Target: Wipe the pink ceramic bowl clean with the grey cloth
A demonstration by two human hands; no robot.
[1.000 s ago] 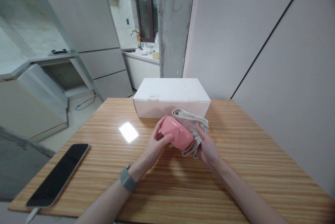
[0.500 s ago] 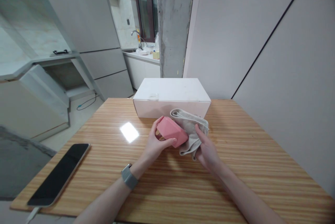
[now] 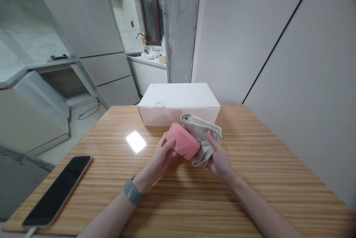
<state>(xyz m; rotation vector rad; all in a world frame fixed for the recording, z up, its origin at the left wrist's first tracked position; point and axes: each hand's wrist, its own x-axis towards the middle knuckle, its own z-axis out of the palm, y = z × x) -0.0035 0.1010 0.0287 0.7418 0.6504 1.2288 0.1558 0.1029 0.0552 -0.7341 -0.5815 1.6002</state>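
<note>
My left hand (image 3: 162,154) grips a small pink box-like object (image 3: 183,141) with rounded corners, thumb on its near face; the exact kind cannot be made out. A folded light grey cloth (image 3: 201,130) is pinched in my right hand (image 3: 221,158), thumb on top and the other fingers mostly hidden behind and under it. The cloth lies against the right side of the pink object. Both are held above the wooden table, in front of the white box.
A closed white box (image 3: 179,97) stands at the back of the wooden table (image 3: 264,178). On the left lies a dark-screened phone (image 3: 58,191) with a white cable plugged in. Behind are a wall (image 3: 278,0), a concrete pillar (image 3: 180,26) and a kitchen sink counter (image 3: 147,62).
My left hand has changed its grip on the pink object, its thumb moving back to the left, and the object has turned slightly. The cloth stays in my right hand. The view has shifted a little.
</note>
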